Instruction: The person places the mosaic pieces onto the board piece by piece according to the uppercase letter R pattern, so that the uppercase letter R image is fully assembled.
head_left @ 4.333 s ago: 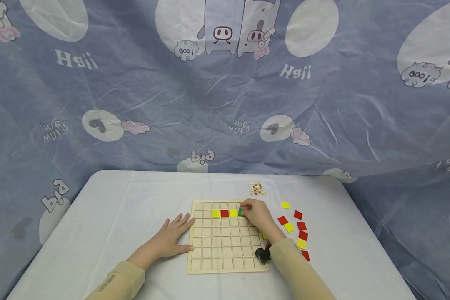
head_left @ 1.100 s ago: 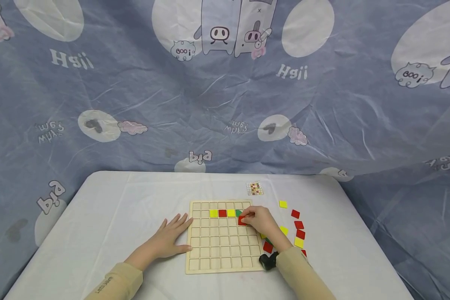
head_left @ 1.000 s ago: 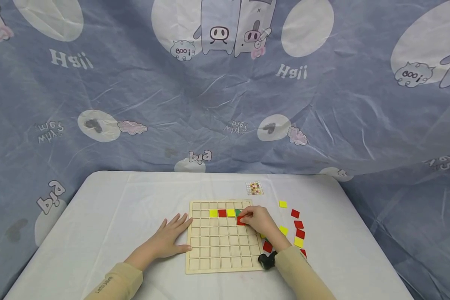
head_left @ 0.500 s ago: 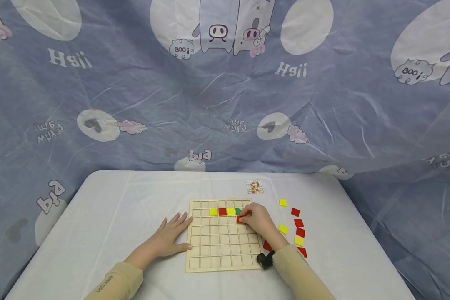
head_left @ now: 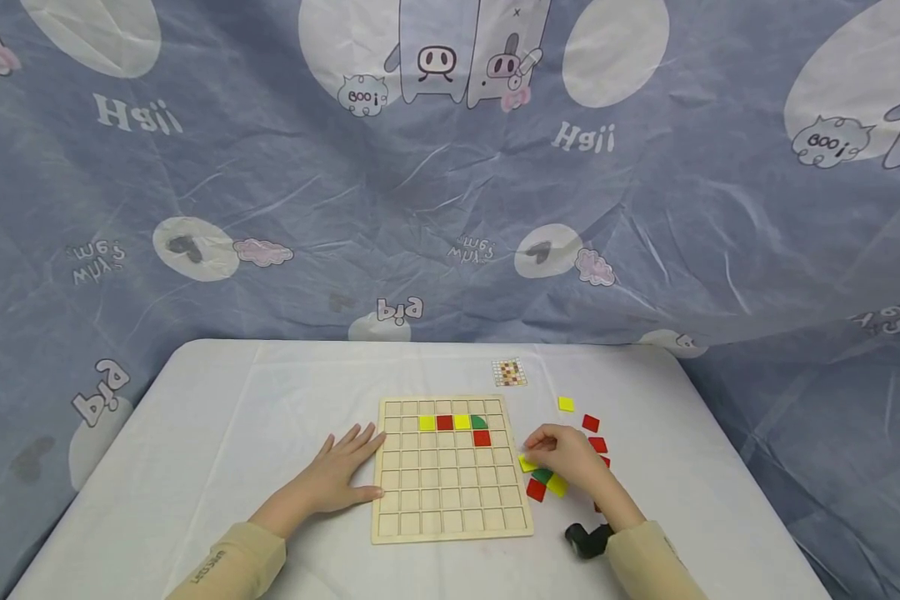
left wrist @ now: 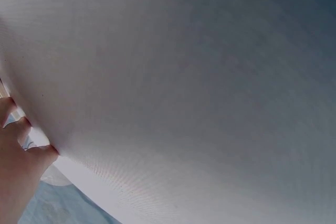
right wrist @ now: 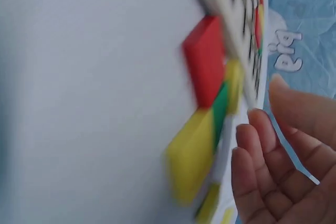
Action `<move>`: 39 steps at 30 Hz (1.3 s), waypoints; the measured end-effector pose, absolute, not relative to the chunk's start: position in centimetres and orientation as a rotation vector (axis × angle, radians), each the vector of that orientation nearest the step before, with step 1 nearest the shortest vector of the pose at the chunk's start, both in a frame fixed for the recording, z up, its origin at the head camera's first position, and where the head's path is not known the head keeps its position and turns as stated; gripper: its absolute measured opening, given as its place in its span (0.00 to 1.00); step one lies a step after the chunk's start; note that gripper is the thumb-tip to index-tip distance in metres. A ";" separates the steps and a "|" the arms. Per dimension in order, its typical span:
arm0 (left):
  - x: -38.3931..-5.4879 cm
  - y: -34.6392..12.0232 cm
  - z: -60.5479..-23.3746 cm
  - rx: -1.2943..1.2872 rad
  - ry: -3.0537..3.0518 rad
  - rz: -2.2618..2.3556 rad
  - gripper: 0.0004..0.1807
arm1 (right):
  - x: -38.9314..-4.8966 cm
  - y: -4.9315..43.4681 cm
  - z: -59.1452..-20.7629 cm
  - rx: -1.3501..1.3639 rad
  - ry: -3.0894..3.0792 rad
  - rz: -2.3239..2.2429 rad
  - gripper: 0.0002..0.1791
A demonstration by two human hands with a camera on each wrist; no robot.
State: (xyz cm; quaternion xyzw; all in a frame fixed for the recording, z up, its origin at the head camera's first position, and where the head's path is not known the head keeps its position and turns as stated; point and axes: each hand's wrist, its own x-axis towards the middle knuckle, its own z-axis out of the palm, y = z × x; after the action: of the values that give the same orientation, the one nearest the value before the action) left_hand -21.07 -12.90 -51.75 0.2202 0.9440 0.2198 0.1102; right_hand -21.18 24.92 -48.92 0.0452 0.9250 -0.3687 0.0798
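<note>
A wooden grid board lies on the table. In its second row sit a yellow tile, a red tile, another yellow tile and a rounded green tile. Another red tile fills the cell below the green one. My left hand is spread on the table, fingertips and thumb touching the board's left edge. To the board's right, my right hand hovers at a loose yellow tile; the right wrist view shows its fingers loosely bent around nothing.
Beneath the right hand lie a green tile, a yellow tile and a red tile. Several more tiles lie farther right, partly behind the hand. A small pattern card is behind the board. A black device sits at the right wrist.
The green tile went into the second row first, then the red tile below it. My right hand has let go of the red tile and moved right, off the board. The left hand stays put.
</note>
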 end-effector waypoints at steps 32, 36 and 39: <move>-21.0 -12.9 -52.1 0.648 2.773 0.654 0.49 | -18.1 25.2 -48.5 0.028 2.761 -0.956 0.08; -21.1 -12.9 -52.1 0.653 2.780 0.648 0.49 | -18.8 24.2 -48.2 -0.030 2.794 -1.022 0.05; -21.1 -13.0 -52.1 0.657 2.782 0.646 0.49 | -19.4 23.4 -48.1 -0.043 2.785 -1.118 0.04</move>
State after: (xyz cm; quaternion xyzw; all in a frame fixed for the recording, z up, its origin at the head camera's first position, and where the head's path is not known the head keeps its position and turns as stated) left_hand -21.12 -12.95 -52.12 0.2229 0.9440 0.2192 0.1054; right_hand -19.42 23.35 -48.13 -0.0144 0.9256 -0.3716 0.0700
